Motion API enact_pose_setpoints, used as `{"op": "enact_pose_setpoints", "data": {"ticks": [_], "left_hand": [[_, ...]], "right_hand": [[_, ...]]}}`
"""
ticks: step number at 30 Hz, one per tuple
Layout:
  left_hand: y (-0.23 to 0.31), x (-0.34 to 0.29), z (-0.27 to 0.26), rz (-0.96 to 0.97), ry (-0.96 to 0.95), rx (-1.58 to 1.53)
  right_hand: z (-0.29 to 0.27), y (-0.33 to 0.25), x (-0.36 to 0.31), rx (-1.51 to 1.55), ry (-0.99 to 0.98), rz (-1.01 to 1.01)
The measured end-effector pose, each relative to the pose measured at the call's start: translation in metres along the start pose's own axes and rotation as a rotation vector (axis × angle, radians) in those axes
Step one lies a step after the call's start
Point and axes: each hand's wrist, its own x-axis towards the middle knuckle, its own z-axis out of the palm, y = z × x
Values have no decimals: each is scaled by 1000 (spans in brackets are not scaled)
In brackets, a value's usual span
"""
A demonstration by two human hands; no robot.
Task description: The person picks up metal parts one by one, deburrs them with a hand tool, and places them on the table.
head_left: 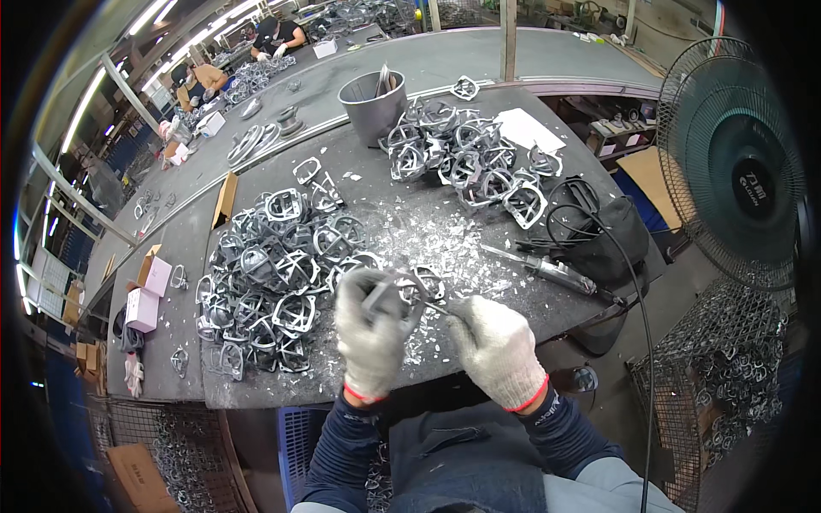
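My left hand [369, 346], in a white knit glove with a red cuff, grips a grey metal ring-shaped casting [395, 295] above the table's front part. My right hand [498, 352], gloved the same way, is closed around a thin dark tool [438, 309] whose tip points at the casting; its kind is hidden by the fingers. Just left of my left hand lies a large heap of similar open-framed metal castings [265, 265]. White and silvery chips [440, 244] are scattered over the dark table [342, 389] beyond my hands.
A second heap of castings [466, 158] lies beside a grey bucket [374, 111]. At right are a cylindrical handheld tool [560, 274], a black bag [611, 244], a trailing cable [640, 316] and a large fan [744, 171]. Pink-white boxes [145, 299] stand left. Two people work far left.
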Motion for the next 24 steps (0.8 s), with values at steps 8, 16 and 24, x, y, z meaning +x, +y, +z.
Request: {"op": "enact_pose_setpoints", "data": {"ticks": [8, 16, 24], "left_hand": [[-25, 27, -29, 550, 179, 655], [0, 121, -78, 760, 327, 1300], [-59, 150, -82, 527, 3, 1657]], "right_hand": [[15, 7, 15, 235, 73, 77], [-12, 47, -10, 436, -74, 622], [-21, 155, 59, -283, 215, 263]]}}
